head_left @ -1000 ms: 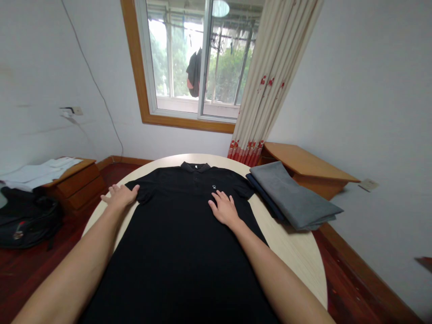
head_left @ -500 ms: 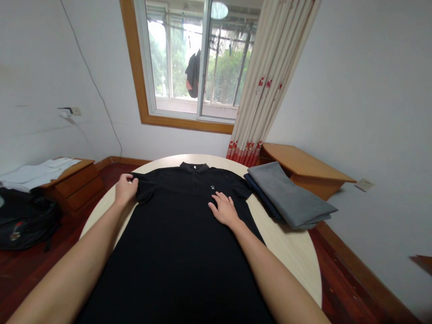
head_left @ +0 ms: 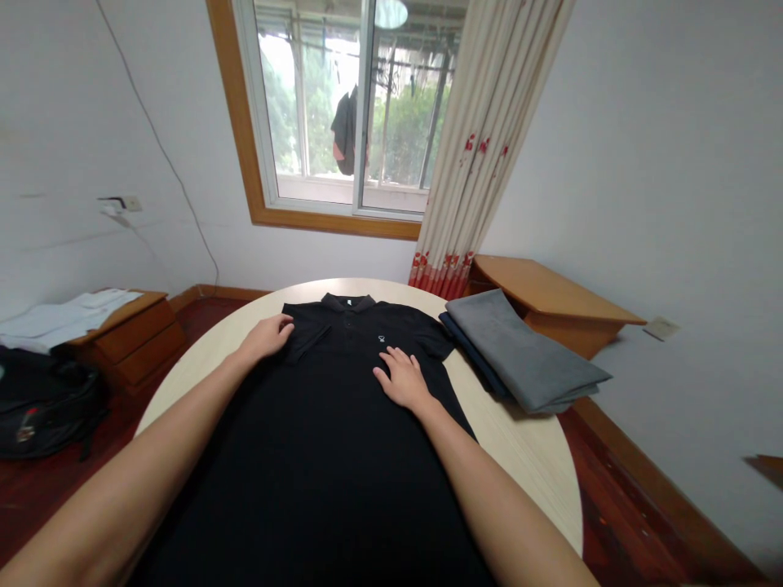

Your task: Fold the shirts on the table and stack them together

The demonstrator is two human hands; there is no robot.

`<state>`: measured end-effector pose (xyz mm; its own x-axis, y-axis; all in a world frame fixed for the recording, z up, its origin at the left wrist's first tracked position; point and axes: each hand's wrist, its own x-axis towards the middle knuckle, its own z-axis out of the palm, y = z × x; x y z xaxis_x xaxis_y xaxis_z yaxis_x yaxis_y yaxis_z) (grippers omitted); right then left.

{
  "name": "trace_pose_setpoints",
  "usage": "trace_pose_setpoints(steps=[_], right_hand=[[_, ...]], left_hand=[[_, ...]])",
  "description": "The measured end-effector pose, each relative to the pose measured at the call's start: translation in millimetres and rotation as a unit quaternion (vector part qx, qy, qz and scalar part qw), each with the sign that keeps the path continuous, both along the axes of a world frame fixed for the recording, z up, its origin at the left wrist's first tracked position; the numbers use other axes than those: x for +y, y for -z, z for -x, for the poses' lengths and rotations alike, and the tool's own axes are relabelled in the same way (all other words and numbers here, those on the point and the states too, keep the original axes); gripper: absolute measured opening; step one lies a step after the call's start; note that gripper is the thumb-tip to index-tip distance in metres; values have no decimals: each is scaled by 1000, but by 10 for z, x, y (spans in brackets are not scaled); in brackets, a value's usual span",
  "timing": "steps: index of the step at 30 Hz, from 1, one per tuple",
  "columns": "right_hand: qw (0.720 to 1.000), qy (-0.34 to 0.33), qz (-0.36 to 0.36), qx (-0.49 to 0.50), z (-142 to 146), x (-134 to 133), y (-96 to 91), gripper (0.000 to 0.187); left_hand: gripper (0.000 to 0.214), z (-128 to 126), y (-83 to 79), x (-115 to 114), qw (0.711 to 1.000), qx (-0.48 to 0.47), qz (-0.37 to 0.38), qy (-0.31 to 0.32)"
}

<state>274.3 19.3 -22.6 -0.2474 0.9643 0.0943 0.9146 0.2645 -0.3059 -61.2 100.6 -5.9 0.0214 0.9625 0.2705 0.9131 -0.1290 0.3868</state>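
Observation:
A black polo shirt [head_left: 342, 440] lies front side up, its dark collar [head_left: 348, 302] toward the window. My left hand [head_left: 267, 336] is closed at the shirt's left edge, with thumb and fingers pinching the cloth of the sleeve. That sleeve [head_left: 307, 336] is folded inward over the chest. Just below a small white logo [head_left: 381, 338], my right hand [head_left: 402, 378] rests flat on the shirt with its fingers apart. The sleeve on the right [head_left: 435, 336] lies spread outward.
The shirt lies on a round pale table [head_left: 541, 469]. Folded grey cloth [head_left: 519, 346] on top of dark blue cloth [head_left: 474, 355] sits at the table's right. Beyond stands a wooden desk [head_left: 550, 289]. At the left are a small drawer cabinet [head_left: 143, 338] with papers and a black backpack [head_left: 46, 408].
My left hand has moved right, bringing the sleeve's edge inward so it folds over the shirt. My right hand stays flat in the same place. The view has shifted slightly.

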Motion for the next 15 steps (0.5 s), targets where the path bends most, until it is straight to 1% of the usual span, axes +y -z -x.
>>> trace_pose_setpoints(steps=[3, 5, 6, 8, 10, 12, 15], right_hand=[[1000, 1, -2, 2, -1, 5, 5, 52], [1000, 0, -3, 2, -3, 13, 16, 52], [1000, -1, -4, 1, -4, 18, 22, 52], [1000, -3, -5, 1, -5, 28, 33, 52], [1000, -3, -5, 0, -4, 35, 38, 53], [1000, -3, -7, -1, -3, 36, 38, 53], [1000, -2, -6, -1, -3, 25, 29, 53]], left_hand=[[59, 3, 227, 35, 993, 93, 69, 16], [64, -11, 294, 63, 985, 131, 110, 7], [65, -19, 295, 88, 981, 144, 130, 1], [64, -40, 241, 166, 974, 162, 157, -10], [63, -73, 157, 282, 973, 171, 154, -20], [63, -116, 99, 418, 975, 175, 135, -27], [67, -156, 127, 614, 975, 177, 131, -31]])
